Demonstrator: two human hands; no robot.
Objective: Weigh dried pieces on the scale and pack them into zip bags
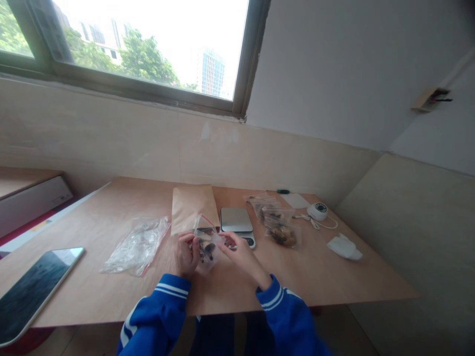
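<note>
Both my hands hold a small clear zip bag [206, 245] with dark pieces inside, just above the wooden table [111, 277]. My left hand [186, 254] grips the bag's left side with curled fingers. Pinching its right upper edge is my right hand [237, 252]. A small digital scale [237, 223] with a silver platform sits right behind the bag. A brown paper envelope [193, 206] lies behind my left hand.
A pile of empty clear bags [136, 245] lies to the left, and a phone [35, 287] near the left edge. Filled bags [278, 222] lie right of the scale, with a white round device [318, 211], a white card [295, 200] and crumpled tissue [344, 247].
</note>
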